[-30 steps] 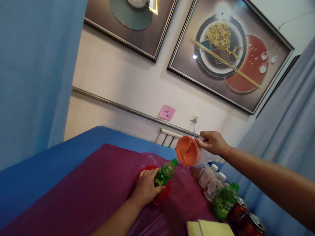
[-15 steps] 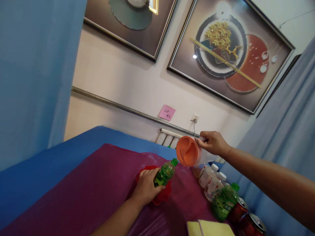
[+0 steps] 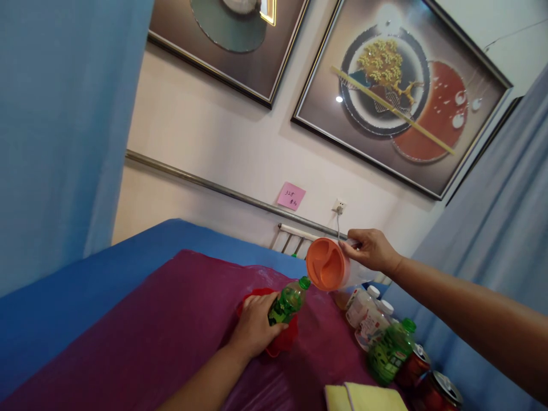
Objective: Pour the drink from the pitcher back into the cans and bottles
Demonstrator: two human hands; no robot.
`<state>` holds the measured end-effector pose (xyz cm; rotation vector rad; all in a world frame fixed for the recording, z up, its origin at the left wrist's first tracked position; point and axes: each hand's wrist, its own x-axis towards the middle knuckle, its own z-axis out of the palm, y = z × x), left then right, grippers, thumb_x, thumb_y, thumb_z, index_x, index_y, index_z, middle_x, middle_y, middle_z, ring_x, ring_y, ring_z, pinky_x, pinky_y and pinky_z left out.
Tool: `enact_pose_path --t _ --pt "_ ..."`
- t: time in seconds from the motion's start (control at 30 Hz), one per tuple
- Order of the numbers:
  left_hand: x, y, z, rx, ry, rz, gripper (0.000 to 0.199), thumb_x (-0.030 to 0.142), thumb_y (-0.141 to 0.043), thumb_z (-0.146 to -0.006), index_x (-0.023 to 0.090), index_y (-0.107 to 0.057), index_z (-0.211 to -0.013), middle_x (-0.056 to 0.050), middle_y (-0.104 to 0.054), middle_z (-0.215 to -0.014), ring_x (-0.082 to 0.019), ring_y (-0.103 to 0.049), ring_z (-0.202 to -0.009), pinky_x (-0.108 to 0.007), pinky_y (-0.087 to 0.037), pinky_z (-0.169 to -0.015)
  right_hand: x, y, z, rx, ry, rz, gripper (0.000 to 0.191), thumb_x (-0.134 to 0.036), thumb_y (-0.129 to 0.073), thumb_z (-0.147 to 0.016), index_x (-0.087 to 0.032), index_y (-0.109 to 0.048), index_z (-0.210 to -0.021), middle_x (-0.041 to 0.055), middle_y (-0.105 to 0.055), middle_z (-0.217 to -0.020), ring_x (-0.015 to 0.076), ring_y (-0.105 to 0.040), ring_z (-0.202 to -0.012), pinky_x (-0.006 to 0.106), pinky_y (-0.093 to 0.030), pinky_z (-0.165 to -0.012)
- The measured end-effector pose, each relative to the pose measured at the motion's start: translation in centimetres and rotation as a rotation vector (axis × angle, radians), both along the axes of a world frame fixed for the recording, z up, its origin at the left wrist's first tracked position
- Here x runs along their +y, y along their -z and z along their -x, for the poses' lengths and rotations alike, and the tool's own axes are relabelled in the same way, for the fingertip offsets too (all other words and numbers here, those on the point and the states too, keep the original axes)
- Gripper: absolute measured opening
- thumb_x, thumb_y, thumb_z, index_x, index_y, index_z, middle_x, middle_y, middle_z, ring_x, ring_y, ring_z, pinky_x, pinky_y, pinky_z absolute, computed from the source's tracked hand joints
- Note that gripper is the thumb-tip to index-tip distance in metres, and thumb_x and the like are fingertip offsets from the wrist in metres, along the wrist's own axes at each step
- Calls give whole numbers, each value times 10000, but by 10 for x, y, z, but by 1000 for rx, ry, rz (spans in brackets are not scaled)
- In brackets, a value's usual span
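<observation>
My left hand [image 3: 256, 325] is closed round a green plastic bottle [image 3: 287, 302], which tilts to the right with its green top uppermost. Beneath the bottle and that hand lies a red dish [image 3: 282, 341], mostly covered by them. My right hand [image 3: 371, 249] grips the handle of a clear plastic pitcher with an orange lid [image 3: 327, 264]. The pitcher is tipped over so that its lid faces left and toward me, just above and right of the bottle's top. I cannot make out any liquid running between the two.
Two white-capped bottles [image 3: 368, 319], another green bottle [image 3: 390, 351] and two red cans [image 3: 439, 393] stand in a row at the right. A folded yellow cloth [image 3: 366, 398] lies in front. A purple sheet [image 3: 162, 319] covers the blue bed [image 3: 171, 234]; blue curtains [image 3: 64, 131] hang at both sides.
</observation>
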<state>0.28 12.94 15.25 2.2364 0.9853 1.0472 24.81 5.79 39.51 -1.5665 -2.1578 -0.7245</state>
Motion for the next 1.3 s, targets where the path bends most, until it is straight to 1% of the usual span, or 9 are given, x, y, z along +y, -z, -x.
enact_pose_path --t 0.23,0.6,0.87,1.03,1.3 --pt "-1 -2 1 5 1 18 639 284 -833 -641 265 -611 -1240 -54 -718 -1183 -292 -620 -1140 -434 -367 -1045 -1 -2 3 4 -18 38 401 -464 -523 -846 -224 -373 -562 -31 -449 -506 101 -383 -477 234 -276 -487" --pt "-1 -1 1 2 4 13 651 283 -841 -634 262 -613 -1243 -58 -718 -1186 -292 -624 -1138 -433 -375 -1044 0 -4 4 -2 -25 31 397 -461 -523 -846 -226 -366 -567 -34 -439 -506 102 -377 -476 236 -278 -492" --pt "1 3 0 9 -2 17 657 295 -848 -631 248 -611 -1242 -78 -706 -1202 -289 -612 -1144 -441 -356 -1060 1 -3 6 -16 -28 26 393 -454 -519 -854 -224 -380 -568 -31 -452 -506 102 -388 -478 234 -289 -498" --pt "1 2 0 5 5 26 636 305 -846 -627 270 -625 -1223 -65 -710 -1200 -292 -615 -1143 -435 -364 -1054 1 -3 5 -18 -30 22 393 -456 -522 -850 -225 -375 -568 -33 -448 -506 103 -376 -478 239 -282 -493" --pt "-1 -1 1 11 5 29 648 295 -851 -629 246 -622 -1233 -75 -712 -1197 -297 -618 -1150 -439 -364 -1057 -1 -2 6 -2 -36 30 392 -459 -516 -851 -224 -373 -571 -42 -415 -509 103 -369 -484 238 -280 -498"
